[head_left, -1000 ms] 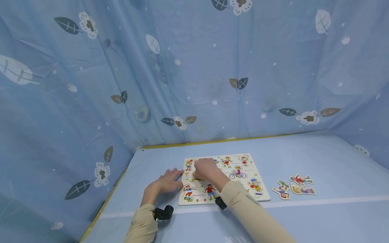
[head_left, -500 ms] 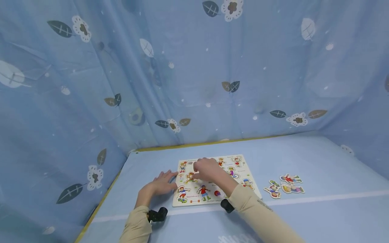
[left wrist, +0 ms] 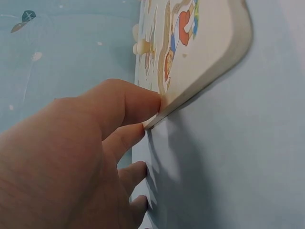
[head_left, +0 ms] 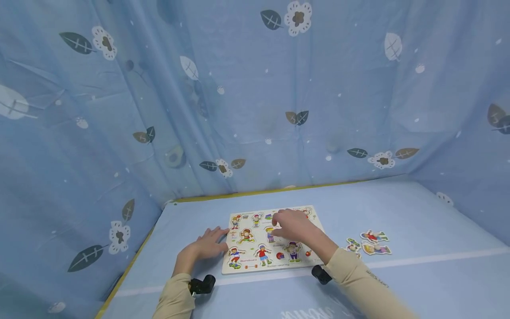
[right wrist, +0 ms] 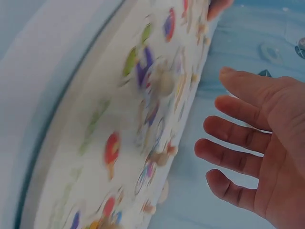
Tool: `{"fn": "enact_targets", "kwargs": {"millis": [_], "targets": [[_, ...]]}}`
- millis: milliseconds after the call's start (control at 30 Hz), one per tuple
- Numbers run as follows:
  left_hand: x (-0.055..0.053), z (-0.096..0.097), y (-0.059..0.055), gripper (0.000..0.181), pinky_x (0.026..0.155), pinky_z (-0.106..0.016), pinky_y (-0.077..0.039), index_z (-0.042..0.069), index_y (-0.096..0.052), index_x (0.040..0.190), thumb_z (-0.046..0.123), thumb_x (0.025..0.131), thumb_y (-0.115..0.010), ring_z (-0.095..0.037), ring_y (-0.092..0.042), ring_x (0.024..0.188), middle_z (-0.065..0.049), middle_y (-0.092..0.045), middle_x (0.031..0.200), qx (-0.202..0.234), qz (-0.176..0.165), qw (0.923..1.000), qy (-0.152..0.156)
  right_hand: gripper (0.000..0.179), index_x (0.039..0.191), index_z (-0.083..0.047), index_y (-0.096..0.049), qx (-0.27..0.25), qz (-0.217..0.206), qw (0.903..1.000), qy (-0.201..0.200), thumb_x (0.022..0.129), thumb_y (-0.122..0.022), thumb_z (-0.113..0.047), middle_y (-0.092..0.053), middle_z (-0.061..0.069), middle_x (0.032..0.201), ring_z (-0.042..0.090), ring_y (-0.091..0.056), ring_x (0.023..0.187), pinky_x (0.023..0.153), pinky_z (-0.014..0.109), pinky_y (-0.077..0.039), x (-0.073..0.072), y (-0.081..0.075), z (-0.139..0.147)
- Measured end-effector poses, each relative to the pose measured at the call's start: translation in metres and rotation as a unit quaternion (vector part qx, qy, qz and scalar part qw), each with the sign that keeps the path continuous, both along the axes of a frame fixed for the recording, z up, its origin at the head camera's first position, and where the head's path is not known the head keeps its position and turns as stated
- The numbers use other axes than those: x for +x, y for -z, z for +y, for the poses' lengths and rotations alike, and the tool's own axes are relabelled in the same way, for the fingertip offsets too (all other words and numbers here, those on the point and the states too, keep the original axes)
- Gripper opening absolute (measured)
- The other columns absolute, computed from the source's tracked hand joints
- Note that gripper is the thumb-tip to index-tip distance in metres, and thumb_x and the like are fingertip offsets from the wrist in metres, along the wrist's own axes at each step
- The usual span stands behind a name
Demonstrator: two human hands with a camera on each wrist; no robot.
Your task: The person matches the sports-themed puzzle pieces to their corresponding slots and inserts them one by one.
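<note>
A white wooden peg puzzle board (head_left: 260,237) with sports figures lies flat on the table. My left hand (head_left: 205,246) rests beside its left edge, fingers spread. In the left wrist view the thumb and a fingertip touch the edge of the board (left wrist: 214,33), near a wooden knob (left wrist: 143,46). My right hand (head_left: 295,226) hovers over the board's right half with nothing in it. Its loosely bent, parted fingers show in the right wrist view, beside knobbed pieces such as the purple-clad figure (right wrist: 145,67). The hand and forearm hide part of the board's right side.
Three loose figure pieces lie right of the board: a red-topped one (head_left: 374,236), a blond one (head_left: 376,249) and a green-capped one (head_left: 352,245), partly behind the right sleeve. A blue patterned curtain (head_left: 255,110) hangs behind the table.
My right hand has lifted from the runner piece at the board's left and moved right across the board. The left hand stays at the left edge. The head view has shifted slightly.
</note>
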State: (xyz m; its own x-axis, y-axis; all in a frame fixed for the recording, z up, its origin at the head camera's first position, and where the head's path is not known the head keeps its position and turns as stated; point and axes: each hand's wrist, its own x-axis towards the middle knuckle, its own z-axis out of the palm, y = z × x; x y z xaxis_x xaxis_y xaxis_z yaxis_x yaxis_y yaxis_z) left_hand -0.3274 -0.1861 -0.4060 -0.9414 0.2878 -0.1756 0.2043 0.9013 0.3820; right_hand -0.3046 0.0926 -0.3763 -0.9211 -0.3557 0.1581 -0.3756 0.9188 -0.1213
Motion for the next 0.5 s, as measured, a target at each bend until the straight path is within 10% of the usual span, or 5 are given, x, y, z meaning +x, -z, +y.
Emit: {"fn": "enact_targets", "kwargs": {"millis": [500], "targets": [[-0.004,0.0,0.005,0.066,0.118,-0.066,-0.009,0.014,-0.042,0.151,0.032,0.09,-0.058,-0.048,-0.01,0.148,-0.022,-0.025,0.16,-0.001,0.0,1.0,-0.007,0.016,0.102,-0.016,-0.073,0.016,0.0,0.9996,-0.023,0.089,-0.074,-0.025,-0.068,-0.002,0.1,0.015,-0.061,0.088,0.079,0.041,-0.052,0.028,-0.009,0.06]]}}
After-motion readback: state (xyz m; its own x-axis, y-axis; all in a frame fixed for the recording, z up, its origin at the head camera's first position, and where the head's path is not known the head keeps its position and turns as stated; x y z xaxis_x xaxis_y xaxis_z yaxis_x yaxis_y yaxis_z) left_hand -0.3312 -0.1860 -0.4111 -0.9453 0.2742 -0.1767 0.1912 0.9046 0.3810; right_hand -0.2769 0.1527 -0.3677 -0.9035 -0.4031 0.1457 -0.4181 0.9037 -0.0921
